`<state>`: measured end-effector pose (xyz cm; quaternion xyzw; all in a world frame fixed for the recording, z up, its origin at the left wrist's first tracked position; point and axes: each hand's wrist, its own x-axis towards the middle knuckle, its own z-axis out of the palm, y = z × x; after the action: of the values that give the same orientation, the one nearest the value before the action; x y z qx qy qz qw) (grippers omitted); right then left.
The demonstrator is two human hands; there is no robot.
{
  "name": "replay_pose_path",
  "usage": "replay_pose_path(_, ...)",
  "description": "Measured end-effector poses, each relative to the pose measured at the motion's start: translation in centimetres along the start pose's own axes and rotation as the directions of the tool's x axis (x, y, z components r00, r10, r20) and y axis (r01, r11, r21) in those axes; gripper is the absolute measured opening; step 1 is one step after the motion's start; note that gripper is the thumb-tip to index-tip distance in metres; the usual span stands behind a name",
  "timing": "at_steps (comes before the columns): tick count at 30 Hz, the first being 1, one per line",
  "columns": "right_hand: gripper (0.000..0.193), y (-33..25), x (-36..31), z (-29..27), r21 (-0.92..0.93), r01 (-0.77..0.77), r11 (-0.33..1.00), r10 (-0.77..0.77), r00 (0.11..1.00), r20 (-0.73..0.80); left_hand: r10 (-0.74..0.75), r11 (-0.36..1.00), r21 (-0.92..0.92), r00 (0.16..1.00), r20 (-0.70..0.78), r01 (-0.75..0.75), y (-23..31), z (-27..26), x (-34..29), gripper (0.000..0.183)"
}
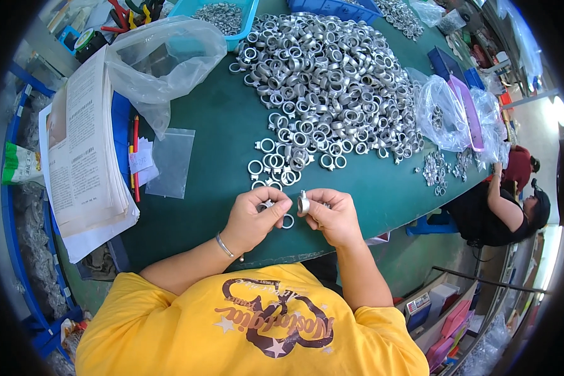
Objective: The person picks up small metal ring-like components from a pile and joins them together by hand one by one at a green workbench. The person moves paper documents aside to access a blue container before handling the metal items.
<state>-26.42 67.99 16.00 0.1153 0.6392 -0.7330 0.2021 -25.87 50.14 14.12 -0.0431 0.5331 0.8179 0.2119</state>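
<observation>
Close to the table's near edge, my right hand [333, 218] pinches a silvery metal ring [303, 204] with a small lug on top, held upright between thumb and fingers. Just to its left, my left hand [252, 216] is closed, thumb against forefinger. Part of a metal piece shows by its fingers, but whether they grip it I cannot make out. Another metal ring [287, 221] lies right beside the left fingertips. Beyond both hands, loose rings [274, 161] trail off a large heap of similar metal rings [332, 75].
Newspapers [84, 144], pens [135, 156] and clear bags [171, 163] are at left on the green table [210, 135]. A turquoise bin [247, 22] of small parts stands behind. Small metal parts [435, 169] and a bag [442, 113] lie right; a co-worker [498, 210] sits beyond.
</observation>
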Motion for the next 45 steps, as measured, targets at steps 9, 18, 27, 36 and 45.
replay_pose_path(9,0.013,0.3,-1.0,1.0,-0.531,0.496,0.687,-0.563,0.825,0.042,0.177,0.929,0.314,0.980,0.090,-0.197,0.1,0.1,-0.1,0.009)
replay_pose_path(18,0.015,0.6,-0.9,-0.1,-0.019,0.159,0.987,-0.160,0.987,-0.014,0.380,0.805,0.419,0.907,0.180,-0.420,0.0,0.2,-0.1,0.012)
replay_pose_path(27,0.028,0.8,-1.1,-0.6,0.018,0.246,0.969,-0.247,0.963,0.111,0.328,0.883,0.347,0.944,0.025,-0.316,0.2,0.8,-0.4,0.012)
replay_pose_path(36,0.033,0.4,-1.2,0.7,-0.338,0.648,0.682,-0.640,0.753,0.151,0.091,0.994,0.051,0.994,0.061,-0.094,0.0,0.4,-0.1,0.022)
replay_pose_path(45,0.008,0.2,2.4,1.8,-0.784,0.373,0.497,-0.649,0.759,-0.051,-0.015,0.878,-0.479,0.999,-0.048,-0.010,0.9,-0.7,0.5,0.024)
